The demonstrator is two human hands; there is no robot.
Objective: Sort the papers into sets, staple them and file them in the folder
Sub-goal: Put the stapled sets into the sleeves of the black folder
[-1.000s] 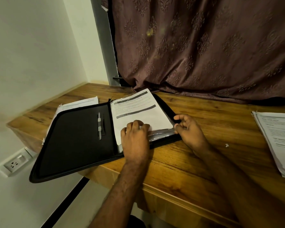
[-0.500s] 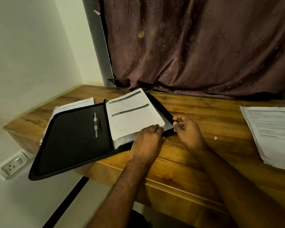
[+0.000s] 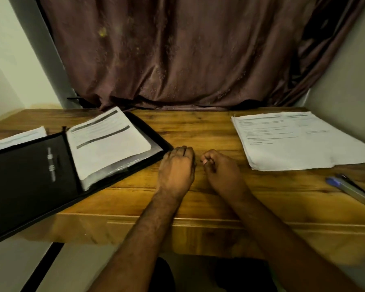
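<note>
- two hands are in view, side by side on the wooden desk (image 3: 198,127), near its middle and close to each other without touching.
- left hand (image 3: 176,167): fingers curled under and pressed together, knuckles up, holding nothing that shows; the fingertips sit just beside the near right corner of the folder, and whether they touch it cannot be told.
- right hand (image 3: 221,169): fingers curled in with the thumb against them, as if pinching, but anything held is too small or blurred to tell.
- one black folder (image 3: 30,182) lies open at the left, its left half hanging over the near left edge of the desk.
- one set of papers (image 3: 108,142) rests on the folder's right half, over a clear plastic sleeve (image 3: 122,167) that shows along its near edge.
- one pen (image 3: 51,163) sits in a loop on the folder's left half.
- one more sheaf of paper (image 3: 17,139) sticks out from under the folder's far left side.
- one loose stack of papers (image 3: 299,142) lies at the right, well apart from the hands.
- a blue and grey object (image 3: 350,189), possibly the stapler or pens, lies near the right edge; too blurred to tell.
- a brown curtain (image 3: 177,51) hangs behind the far edge of the desk.
</note>
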